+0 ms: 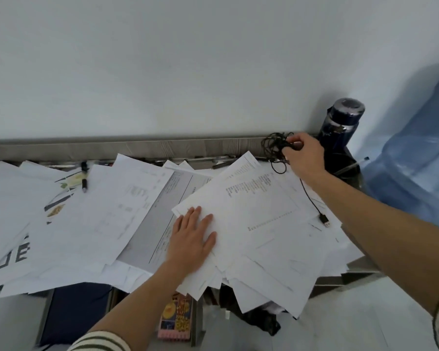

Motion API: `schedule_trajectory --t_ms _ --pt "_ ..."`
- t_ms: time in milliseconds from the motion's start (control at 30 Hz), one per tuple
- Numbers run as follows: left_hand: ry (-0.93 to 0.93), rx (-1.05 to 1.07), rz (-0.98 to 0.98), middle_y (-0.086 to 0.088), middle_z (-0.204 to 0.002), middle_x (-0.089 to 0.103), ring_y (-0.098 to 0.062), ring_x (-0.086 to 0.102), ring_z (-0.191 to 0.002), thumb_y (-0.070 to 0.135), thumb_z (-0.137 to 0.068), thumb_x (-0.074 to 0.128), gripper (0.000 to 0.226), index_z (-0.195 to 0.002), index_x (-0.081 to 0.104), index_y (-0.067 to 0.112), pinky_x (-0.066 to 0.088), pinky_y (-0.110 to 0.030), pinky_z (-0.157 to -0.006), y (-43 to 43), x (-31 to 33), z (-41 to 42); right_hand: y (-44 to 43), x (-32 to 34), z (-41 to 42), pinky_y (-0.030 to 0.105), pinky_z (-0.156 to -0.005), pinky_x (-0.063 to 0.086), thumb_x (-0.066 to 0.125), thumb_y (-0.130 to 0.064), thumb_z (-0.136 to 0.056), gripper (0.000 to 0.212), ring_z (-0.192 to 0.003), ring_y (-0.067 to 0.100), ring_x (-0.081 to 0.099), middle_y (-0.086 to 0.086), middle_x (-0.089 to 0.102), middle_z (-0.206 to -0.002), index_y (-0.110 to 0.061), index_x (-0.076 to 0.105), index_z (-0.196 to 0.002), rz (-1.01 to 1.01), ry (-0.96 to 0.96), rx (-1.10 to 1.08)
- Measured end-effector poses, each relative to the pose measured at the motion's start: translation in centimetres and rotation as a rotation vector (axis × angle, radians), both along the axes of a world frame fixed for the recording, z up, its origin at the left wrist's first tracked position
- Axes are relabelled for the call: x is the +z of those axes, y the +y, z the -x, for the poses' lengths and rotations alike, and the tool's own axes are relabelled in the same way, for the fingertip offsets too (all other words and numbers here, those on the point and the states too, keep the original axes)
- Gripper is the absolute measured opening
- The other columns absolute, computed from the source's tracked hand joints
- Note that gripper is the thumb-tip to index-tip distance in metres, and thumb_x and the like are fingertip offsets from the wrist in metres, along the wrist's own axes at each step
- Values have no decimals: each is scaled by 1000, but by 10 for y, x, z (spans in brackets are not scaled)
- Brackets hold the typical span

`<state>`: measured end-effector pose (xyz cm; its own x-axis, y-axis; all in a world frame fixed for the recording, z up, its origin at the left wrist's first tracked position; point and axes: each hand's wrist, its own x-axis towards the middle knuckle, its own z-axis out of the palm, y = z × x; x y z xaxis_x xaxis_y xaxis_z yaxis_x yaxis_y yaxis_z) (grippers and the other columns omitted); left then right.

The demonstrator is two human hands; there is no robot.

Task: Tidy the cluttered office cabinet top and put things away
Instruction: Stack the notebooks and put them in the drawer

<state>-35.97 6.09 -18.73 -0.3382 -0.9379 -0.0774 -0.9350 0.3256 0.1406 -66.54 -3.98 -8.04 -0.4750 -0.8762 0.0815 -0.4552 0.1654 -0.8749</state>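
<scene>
Loose papers [264, 224] covered nearly the whole cabinet top [162, 148], some overhanging the front edge. Big blue water jug [416, 138] stood at far right, beyond the flask; fill level couldn't be told. Dark flask [340, 125] stood upright in the back-right corner w/ lid on, contents hidden. L hand [192, 239] lay flat, fingers straight, pressing on the right-side paper pile. R hand [306, 158] pinched a tangled black cable [274, 145] just beside the flask; its USB plug [324, 220] trailed over the papers. Black pen [84, 178] lay on sheets at back left.
</scene>
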Motion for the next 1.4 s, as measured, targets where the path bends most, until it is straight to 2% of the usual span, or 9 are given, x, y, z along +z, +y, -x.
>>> schedule_trajectory --t_ms 133,300,400,600,867,1100,1167,1267,1400 --pt "59 -13 -91 -3 -162 12 -21 6 -150 71 -78 -3 88 -151 24 30 6 -38 -119 -6 12 -3 19 56 -27 25 -45 42 63 1 -83 22 -51 12 49 8 59 -75 -21 60 -80 69 -360 12" --pt "251 22 -16 -8 -146 41 -28 38 -134 50 -86 32 65 -139 46 16 32 -39 -107 0 39 -35 60 109 -80 20 -38 30 58 6 -85 24 -47 13 44 10 67 -69 -18 53 -81 108 -656 84" --pt "356 25 63 -8 -126 55 -27 52 -115 43 -88 38 54 -126 58 9 45 -38 -93 20 51 -79 89 136 -125 19 -37 29 57 7 -85 25 -44 12 43 5 69 -61 -16 49 -82 162 -719 136" --pt "385 105 107 -4 -112 58 -23 58 -99 27 -94 51 33 -122 59 12 49 -35 -80 66 50 -183 128 165 -213 18 -37 33 59 7 -81 26 -44 12 45 10 60 -80 -18 51 -78 214 -744 224" --pt "160 182 -52 3 -111 59 -15 59 -95 32 -97 48 29 -122 55 20 45 -26 -77 126 15 -297 173 114 -307 17 -35 32 52 8 -88 26 -42 11 45 7 53 -72 -18 54 -81 -7 -778 281" --pt "-11 206 -277 -5 -118 58 -24 56 -108 42 -99 40 37 -125 55 20 46 -34 -88 156 -34 -333 212 11 -347 25 -49 51 63 6 -86 22 -56 16 56 10 57 -80 -15 58 -91 -323 -422 443" --pt "6 206 -251 -5 -115 60 -25 57 -107 41 -101 36 36 -120 58 20 44 -34 -86 161 -39 -334 219 -22 -356 27 -57 54 68 0 -85 22 -71 19 62 7 61 -90 -19 59 -93 -346 -204 519" --pt "6 175 -186 -4 -111 62 -25 59 -104 42 -101 31 40 -116 61 20 43 -34 -83 164 -45 -337 224 -71 -371 30 -83 48 69 -17 -86 22 -97 20 58 1 60 -108 -23 60 -104 -317 282 699" --pt "53 138 -137 -5 -102 63 -27 60 -97 56 -82 1 79 -108 65 17 43 -37 -79 170 -49 -344 220 -123 -396 31 -74 45 61 -21 -91 40 -98 27 58 3 47 -125 -21 51 -129 -195 541 760"
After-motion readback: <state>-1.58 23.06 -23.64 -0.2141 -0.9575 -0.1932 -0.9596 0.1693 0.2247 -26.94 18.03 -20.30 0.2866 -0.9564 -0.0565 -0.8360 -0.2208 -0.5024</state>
